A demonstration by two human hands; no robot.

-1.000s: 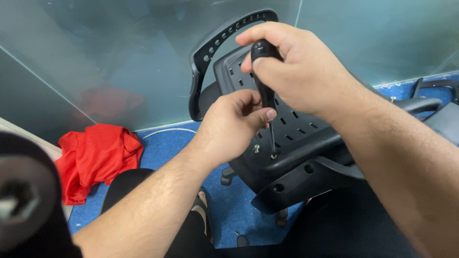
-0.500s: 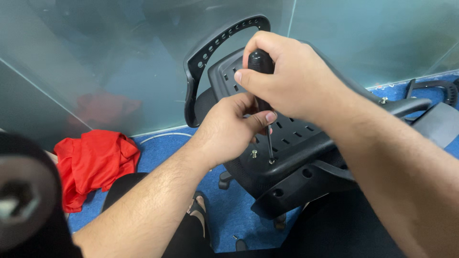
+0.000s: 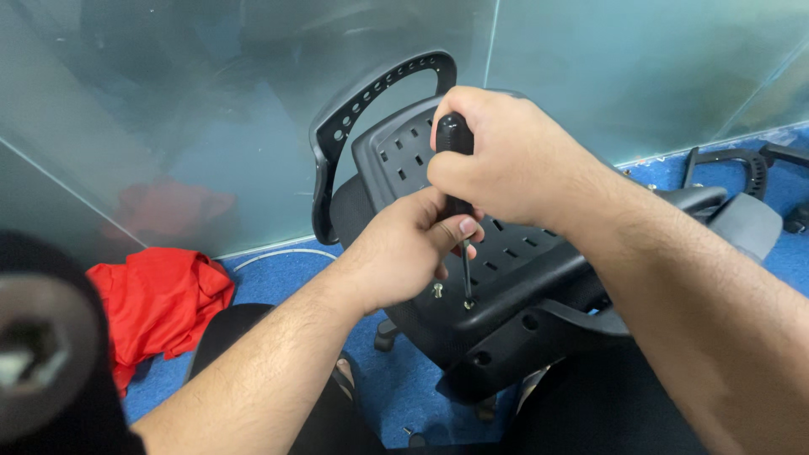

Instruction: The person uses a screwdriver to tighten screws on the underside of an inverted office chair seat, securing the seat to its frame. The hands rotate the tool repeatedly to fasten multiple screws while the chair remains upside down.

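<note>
The chair seat (image 3: pixel 506 270) lies upturned, its black perforated underside facing up; all positions refer to it. The right hand (image 3: pixel 506 164) is above the seat, fingers wrapped tight around the black handle of a screwdriver (image 3: pixel 455 160). The shaft stands nearly upright, its tip set in a screw (image 3: pixel 468 303) near the seat's front edge. The left hand (image 3: pixel 404 248) rests against the seat, fingers pinching the shaft just below the handle. A second screw (image 3: pixel 437 291) stands just beside the first. A curved armrest (image 3: pixel 354 118) rises behind the seat. A red cloth (image 3: pixel 160 299) lies on the blue floor (image 3: pixel 404 396), well apart on the left side.
</note>
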